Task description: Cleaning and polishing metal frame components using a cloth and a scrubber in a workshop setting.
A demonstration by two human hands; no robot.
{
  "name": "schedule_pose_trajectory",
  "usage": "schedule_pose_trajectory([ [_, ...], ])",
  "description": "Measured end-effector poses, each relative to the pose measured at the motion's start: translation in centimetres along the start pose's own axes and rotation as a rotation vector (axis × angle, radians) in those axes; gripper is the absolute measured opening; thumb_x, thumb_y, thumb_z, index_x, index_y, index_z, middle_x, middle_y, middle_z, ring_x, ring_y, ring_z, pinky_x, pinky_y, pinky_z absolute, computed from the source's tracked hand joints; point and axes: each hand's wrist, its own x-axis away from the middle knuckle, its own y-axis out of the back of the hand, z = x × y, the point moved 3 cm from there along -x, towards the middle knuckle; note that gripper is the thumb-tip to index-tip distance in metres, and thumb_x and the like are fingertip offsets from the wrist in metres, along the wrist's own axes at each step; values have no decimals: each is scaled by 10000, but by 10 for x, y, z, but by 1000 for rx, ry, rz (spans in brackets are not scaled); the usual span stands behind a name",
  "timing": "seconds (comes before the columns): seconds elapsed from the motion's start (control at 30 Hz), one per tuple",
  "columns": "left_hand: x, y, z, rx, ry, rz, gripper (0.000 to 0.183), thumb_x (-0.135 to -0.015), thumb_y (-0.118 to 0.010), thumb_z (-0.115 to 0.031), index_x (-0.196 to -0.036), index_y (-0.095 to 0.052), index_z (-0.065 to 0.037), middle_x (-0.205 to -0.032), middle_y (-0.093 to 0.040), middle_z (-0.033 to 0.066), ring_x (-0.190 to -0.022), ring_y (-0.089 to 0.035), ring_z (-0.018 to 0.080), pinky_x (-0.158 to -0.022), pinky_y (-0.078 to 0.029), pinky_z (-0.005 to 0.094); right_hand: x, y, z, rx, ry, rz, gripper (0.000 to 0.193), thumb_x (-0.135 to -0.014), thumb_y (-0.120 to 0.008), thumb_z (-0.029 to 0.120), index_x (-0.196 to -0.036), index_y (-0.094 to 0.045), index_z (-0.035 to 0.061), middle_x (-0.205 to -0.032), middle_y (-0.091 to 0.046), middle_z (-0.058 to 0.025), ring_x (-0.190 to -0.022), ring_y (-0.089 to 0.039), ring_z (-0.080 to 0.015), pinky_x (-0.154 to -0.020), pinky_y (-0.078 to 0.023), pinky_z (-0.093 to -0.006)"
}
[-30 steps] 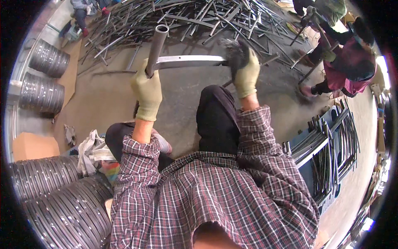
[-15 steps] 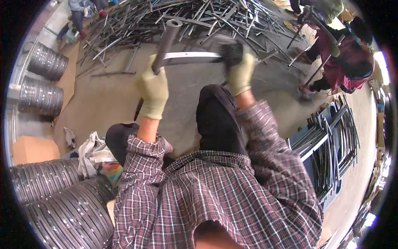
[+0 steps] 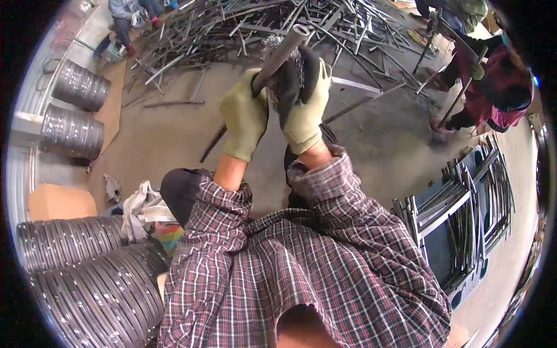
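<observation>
My left hand, in a pale yellow glove, is closed around a dark round metal tube, held tilted with its open end up and away to the right. Close beside it, my right hand wears a pale glove with a black palm. Its fingers are closed on a shiny, tangled wad that looks like steel wool, pressed near the tube. A light flat metal bar sticks out to the right from behind my right hand and appears joined to the tube; the joint is hidden by my hands.
A large heap of loose metal tubes covers the floor ahead. Bundled dark metal hoops stand at the lower left, others further off. A rack of metal pieces is at the right. Another person works at the upper right, another upper left.
My right hand has moved left along the flat bar, from its right end to beside my left hand. The tube has shifted right and now leans over more to the right.
</observation>
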Motion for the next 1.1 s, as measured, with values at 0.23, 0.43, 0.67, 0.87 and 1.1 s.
schedule_pose_trajectory([
  [0.23, -4, -6, 22, -4, 98, -39, 308, -792, -658, -47, -1071, -657, -177, -749, -642, 171, -703, -643, 377, -603, -478, 467, -15, 39, -74, 68, -213, 131, 340, -705, -712, 55, -1039, -656, 33, -961, -660, -157, -901, -586, -380, -857, -460, -428],
  [0.43, -2, -3, 26, 2, 112, 11, 323, -791, -635, -27, -1096, -653, -132, -793, -631, 208, -757, -630, 406, -621, -465, 461, -7, 19, -42, 196, 48, 115, 376, -734, -656, 151, -1076, -589, 12, -1011, -581, -187, -988, -507, -392, -829, -432, -461],
  [0.67, -7, -1, 29, 9, 193, -4, 236, -800, -675, -96, -1036, -672, -84, -760, -640, 178, -717, -630, 389, -610, -459, 466, -1, 13, -73, 222, -24, 50, 320, -827, -599, 48, -1144, -599, 1, -1007, -627, -204, -980, -580, -375, -871, -455, -436],
  [0.87, 2, 2, 41, 152, 314, 67, 200, -797, -689, -95, -992, -677, -54, -756, -639, 194, -704, -639, 371, -605, -458, 440, -7, 30, -101, 392, 58, 137, 445, -693, -773, 281, -1039, -625, 42, -941, -634, -165, -915, -585, -368, -772, -471, -459],
  [1.1, -6, -5, 18, -4, 151, -9, 215, -810, -676, -98, -1023, -683, -62, -748, -638, 208, -691, -651, 375, -616, -478, 450, -7, 8, -56, 125, 24, 103, 453, -659, -674, 24, -1103, -582, 24, -1064, -586, -202, -1014, -527, -403, -890, -431, -451],
])
